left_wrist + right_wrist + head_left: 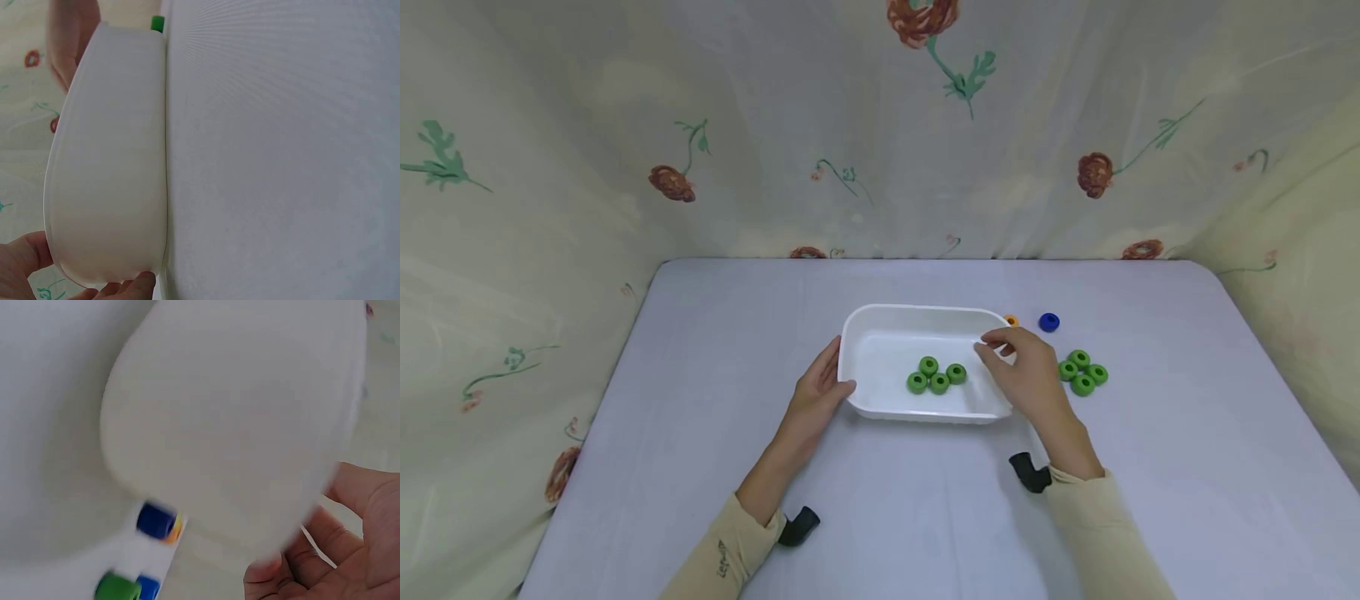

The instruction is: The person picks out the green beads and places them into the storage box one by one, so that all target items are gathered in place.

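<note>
A white rectangular tray (887, 333) stands on the table with several green ring-shaped beads (939, 382) grouped in it. My left hand (816, 393) grips its left end, the thumb over the rim and the fingers against the outer wall, as the left wrist view also shows. Over the tray's right end is my right hand (1026, 371), its fingers loosely bent and no bead visible between thumb and forefinger. In the right wrist view, the tray wall (231, 425) hides those fingertips.
Right of the tray lie several more green beads (1082, 385). A blue bead (1049, 322) sits behind them, and an orange bead (1011, 320) is partly hidden by the tray. A floral curtain (760, 167) hangs beyond the table's far edge.
</note>
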The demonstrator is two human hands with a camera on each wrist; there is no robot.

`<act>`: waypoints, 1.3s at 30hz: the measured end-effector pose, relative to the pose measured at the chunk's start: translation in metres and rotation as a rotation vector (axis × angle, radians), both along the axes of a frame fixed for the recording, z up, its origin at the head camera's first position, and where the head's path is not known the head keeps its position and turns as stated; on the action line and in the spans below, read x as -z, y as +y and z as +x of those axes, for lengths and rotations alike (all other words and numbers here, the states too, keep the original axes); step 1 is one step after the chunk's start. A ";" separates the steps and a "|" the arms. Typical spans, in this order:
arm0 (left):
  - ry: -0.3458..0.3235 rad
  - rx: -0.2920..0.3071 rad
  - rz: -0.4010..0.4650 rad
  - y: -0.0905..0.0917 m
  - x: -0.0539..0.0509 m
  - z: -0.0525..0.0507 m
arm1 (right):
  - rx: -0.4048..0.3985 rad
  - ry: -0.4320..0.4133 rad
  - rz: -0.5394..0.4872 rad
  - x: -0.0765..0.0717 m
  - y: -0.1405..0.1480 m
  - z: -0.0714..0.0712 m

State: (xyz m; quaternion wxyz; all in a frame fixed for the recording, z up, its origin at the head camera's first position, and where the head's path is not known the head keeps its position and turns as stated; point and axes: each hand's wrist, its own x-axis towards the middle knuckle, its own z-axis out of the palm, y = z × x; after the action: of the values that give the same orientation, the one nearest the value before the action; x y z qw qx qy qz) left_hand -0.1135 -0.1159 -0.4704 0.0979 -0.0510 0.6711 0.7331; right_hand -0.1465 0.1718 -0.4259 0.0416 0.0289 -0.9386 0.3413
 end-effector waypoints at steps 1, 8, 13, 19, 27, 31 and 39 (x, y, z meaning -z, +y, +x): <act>0.003 0.002 -0.001 0.000 0.000 0.000 | 0.040 0.005 -0.015 -0.001 0.007 0.003; -0.008 0.001 -0.017 0.000 0.001 0.000 | 0.295 -0.024 -0.078 -0.006 0.053 0.021; -0.009 0.006 -0.018 0.000 0.002 -0.001 | 0.395 -0.039 -0.117 0.005 0.076 0.030; -0.020 0.001 -0.022 0.000 0.001 0.000 | 0.482 -0.014 -0.149 0.026 0.094 0.038; -0.019 0.001 -0.020 0.000 0.000 0.000 | 0.517 -0.096 -0.113 0.040 0.109 0.043; -0.021 -0.002 -0.020 0.000 0.001 -0.001 | 0.512 -0.121 -0.096 0.041 0.110 0.044; -0.009 0.003 -0.019 -0.001 0.002 -0.001 | 0.503 -0.097 -0.096 0.046 0.112 0.045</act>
State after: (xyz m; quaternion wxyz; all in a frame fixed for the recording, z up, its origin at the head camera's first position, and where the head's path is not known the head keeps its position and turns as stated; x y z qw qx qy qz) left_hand -0.1148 -0.1165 -0.4726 0.1014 -0.0541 0.6777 0.7263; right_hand -0.1020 0.2833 -0.4724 0.0814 -0.2237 -0.8999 0.3655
